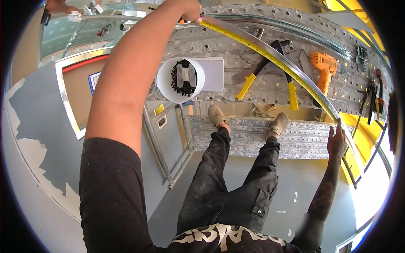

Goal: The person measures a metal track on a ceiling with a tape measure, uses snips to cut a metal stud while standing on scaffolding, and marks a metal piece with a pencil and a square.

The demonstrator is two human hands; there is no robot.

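Note:
A long, thin metal profile (240, 32) stretches across in front of me, bent by the wide lens. Along it runs the yellow blade of a tape measure (270, 55). My left hand (190, 10), at the far end of my outstretched arm, is closed round the tape's end with the orange and black case, mostly hidden by the fingers. On the right, my right hand (336, 142) grips the profile's edge from below, fingertips against it beside the blade. Beneath the profile lies a hand tool with yellow handles (292, 95). An orange drill (324, 67) rests to its right.
A perforated metal platform (228, 90) carries a white bucket (162, 82) of black screws, more metal profiles (295, 31) and several hand tools (371, 97). My feet stand on a lower plank (249, 139). Another person's hand (63, 7) shows at the upper left.

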